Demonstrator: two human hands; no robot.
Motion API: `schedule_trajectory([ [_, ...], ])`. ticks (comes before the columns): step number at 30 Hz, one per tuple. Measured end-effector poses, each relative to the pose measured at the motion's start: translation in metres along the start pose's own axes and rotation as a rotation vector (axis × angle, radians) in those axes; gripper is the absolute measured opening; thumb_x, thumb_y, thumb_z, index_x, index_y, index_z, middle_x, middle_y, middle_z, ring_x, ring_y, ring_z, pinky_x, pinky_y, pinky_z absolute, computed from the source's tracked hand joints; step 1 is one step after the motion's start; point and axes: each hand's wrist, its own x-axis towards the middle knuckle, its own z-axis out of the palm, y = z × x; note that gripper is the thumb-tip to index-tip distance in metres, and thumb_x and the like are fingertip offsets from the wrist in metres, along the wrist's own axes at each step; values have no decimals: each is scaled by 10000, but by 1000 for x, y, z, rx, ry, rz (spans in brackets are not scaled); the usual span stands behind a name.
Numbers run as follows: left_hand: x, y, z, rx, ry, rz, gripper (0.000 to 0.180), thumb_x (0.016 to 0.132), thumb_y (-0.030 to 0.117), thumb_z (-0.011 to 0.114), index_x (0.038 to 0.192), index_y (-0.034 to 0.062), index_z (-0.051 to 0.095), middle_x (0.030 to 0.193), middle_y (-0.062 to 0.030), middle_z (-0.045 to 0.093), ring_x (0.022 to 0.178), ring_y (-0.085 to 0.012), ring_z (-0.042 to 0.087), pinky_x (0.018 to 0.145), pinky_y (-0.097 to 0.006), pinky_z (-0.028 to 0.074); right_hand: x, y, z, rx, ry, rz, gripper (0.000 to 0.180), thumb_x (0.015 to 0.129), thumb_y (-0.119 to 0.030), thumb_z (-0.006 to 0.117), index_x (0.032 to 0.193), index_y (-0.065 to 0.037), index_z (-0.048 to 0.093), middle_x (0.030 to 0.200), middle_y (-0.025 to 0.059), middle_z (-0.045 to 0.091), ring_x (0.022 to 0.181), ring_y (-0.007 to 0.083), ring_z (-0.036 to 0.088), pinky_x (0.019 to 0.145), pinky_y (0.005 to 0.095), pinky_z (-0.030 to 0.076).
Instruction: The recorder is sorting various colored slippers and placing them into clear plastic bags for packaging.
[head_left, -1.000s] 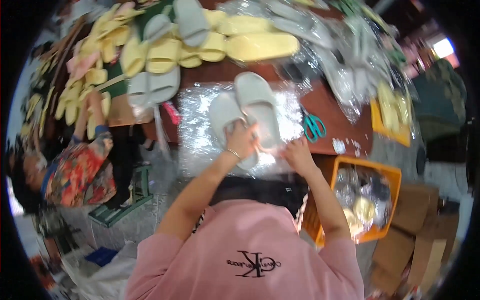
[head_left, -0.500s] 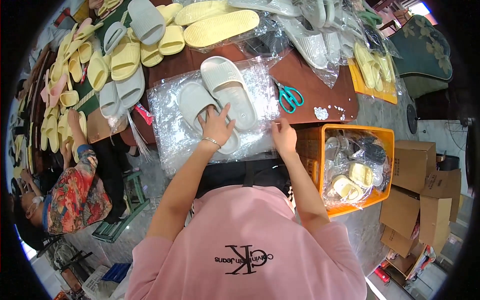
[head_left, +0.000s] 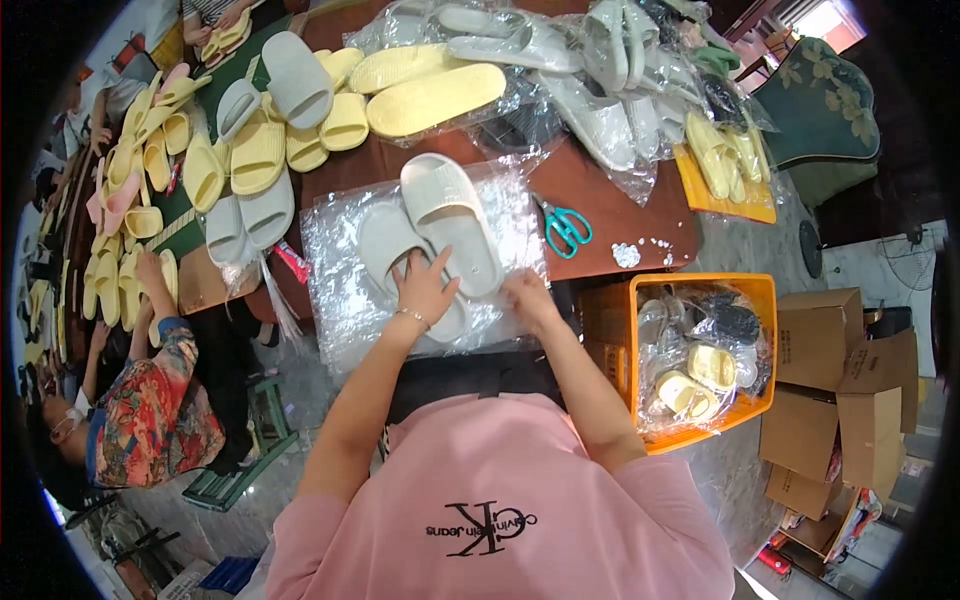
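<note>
Two light grey slide slippers lie side by side on a stack of clear plastic bags (head_left: 335, 240) at the table's front edge. My left hand (head_left: 424, 288) rests with fingers spread on the left slipper (head_left: 388, 238), over its strap opening and footbed. At the heel of the right slipper (head_left: 470, 240), my right hand (head_left: 530, 301) is over the right edge of the bags. Its fingers are curled together; what they hold, if anything, is hidden. Teal-handled scissors (head_left: 566, 228) lie on the brown table to the right.
Yellow and grey slippers (head_left: 258, 150) are piled at the left, bagged grey pairs (head_left: 600, 130) at the back. An orange crate (head_left: 705, 440) of bagged slippers stands right, beside cardboard boxes (head_left: 815, 335). A co-worker in a floral top (head_left: 160, 405) sits at the left.
My right hand has moved left from beside the bags to over their right edge, near the right slipper's heel. My left hand stays on the left slipper. The whole view has shifted slightly.
</note>
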Motion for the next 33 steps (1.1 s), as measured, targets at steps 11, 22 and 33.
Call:
schedule_trajectory([
  [11,-3,-2,2,-19,5,-6,559,768,324,561,1278,198,370,1245,-237,278,1200,-370,269,945,-606,159,-19,-16,-11,-892,317,-328,331,682,-272,689,564,6,554,494,59,510,475,91,475,474,295,414],
  [22,0,-3,0,-6,-15,7,553,775,336,558,1276,197,369,1283,-253,238,1205,-384,255,949,-603,148,-14,-35,-34,83,183,-127,243,689,-6,599,906,-23,489,786,64,553,648,126,532,535,238,415],
  [33,-46,-38,-40,-137,479,127,303,718,62,539,1014,14,495,1007,-155,485,948,-335,447,822,-429,355,8,-55,74,-1166,26,-812,509,611,-298,694,1040,-81,524,1052,98,483,1024,280,419,844,420,321],
])
